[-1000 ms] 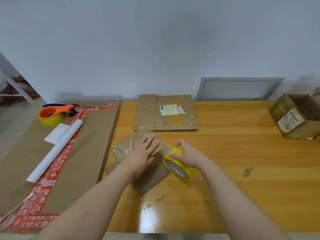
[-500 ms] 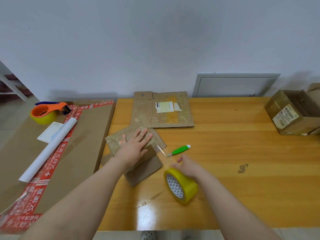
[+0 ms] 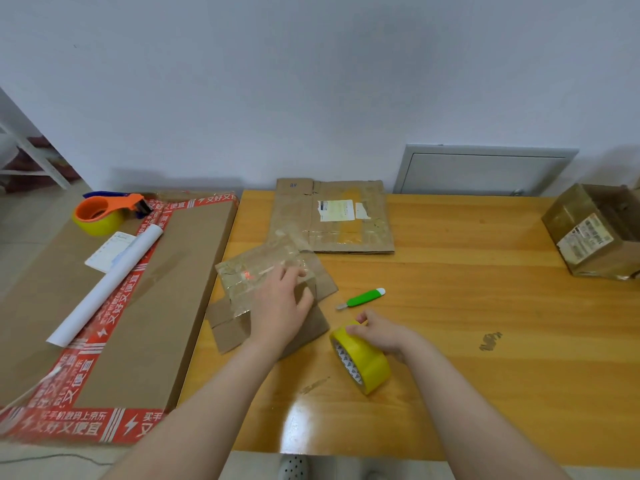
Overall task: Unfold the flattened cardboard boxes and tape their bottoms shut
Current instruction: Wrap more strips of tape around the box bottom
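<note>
Tape roll (image 3: 367,362) stands on edge on the table (image 3: 450,289), just right of the small box (image 3: 239,289). My right hand (image 3: 381,332) is curled over the roll's upper rim and grips it. My left hand (image 3: 280,306) lies on the box's upturned bottom with the fingers fairly straight, pressing the glossy taped face down.

Judgement on the step: the bottom is being taped.
- The left palm should bear on the flaps so the seam cannot gape.
- The strip should be drawn taut and low, centred on the seam and carried down over both end walls.
- It should then be rubbed flat from the middle outward.
- The green knife (image 3: 362,297) lies near, just beyond my right hand, ready for the cut.

Not verifiable:
- The seam itself is under my left hand.
- I cannot tell whether a strip joins roll to box, or where the tape's free end sits.
- Whether the knife's blade is out is too small to settle.
- The second flattened box (image 3: 332,223) at the wall awaits its turn, and its label is unreadable.
- The open box (image 3: 595,233) at far right is cut off by the frame.
</note>
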